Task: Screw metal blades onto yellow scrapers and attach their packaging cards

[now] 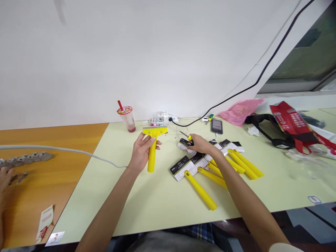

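Observation:
My left hand [141,153] is closed around the neck of a yellow scraper [151,161], held upright above the table with its wide blade head at the top. Two screws show on that head. My right hand [200,144] grips a screwdriver [189,138] by its yellow and black handle, the thin shaft pointing left toward the scraper but apart from it. Under and beside my right forearm lie several yellow scraper handles [201,190] with black and white packaging cards [181,167]. My forearm hides part of this pile.
A drink cup [130,120] with a red straw stands by the wall, left of a power strip [160,119] and a black cable [225,103]. A phone-like device [216,126], pink bag [241,111] and red bag [292,122] lie right. Another person's hand [5,178] shows far left.

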`<state>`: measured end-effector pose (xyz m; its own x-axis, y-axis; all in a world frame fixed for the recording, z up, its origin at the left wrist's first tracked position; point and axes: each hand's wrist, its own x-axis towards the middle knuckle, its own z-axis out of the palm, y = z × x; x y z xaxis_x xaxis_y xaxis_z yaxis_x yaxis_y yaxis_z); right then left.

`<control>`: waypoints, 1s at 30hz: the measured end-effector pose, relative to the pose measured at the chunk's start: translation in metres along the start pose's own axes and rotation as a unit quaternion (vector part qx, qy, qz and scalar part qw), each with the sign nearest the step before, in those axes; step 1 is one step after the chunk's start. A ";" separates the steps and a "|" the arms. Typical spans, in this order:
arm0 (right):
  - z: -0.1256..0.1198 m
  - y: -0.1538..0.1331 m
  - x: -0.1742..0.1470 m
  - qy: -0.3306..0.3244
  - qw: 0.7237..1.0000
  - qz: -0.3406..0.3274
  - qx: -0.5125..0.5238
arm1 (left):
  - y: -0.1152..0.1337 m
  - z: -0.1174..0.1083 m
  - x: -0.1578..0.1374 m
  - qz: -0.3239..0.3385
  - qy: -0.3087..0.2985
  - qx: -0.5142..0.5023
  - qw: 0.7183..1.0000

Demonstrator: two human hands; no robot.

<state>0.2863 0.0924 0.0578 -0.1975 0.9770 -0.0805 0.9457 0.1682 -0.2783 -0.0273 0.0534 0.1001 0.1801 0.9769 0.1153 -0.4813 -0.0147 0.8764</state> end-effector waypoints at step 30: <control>-0.069 -0.118 -0.014 0.066 0.972 -0.204 0.093 | 0.084 0.014 0.076 0.215 0.025 -0.078 0.973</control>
<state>0.1949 0.0683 0.1581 -0.5009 0.8438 0.1927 0.7300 0.5315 -0.4297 -0.0420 0.1233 0.1886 -0.1067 0.8965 0.4301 -0.6283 -0.3960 0.6696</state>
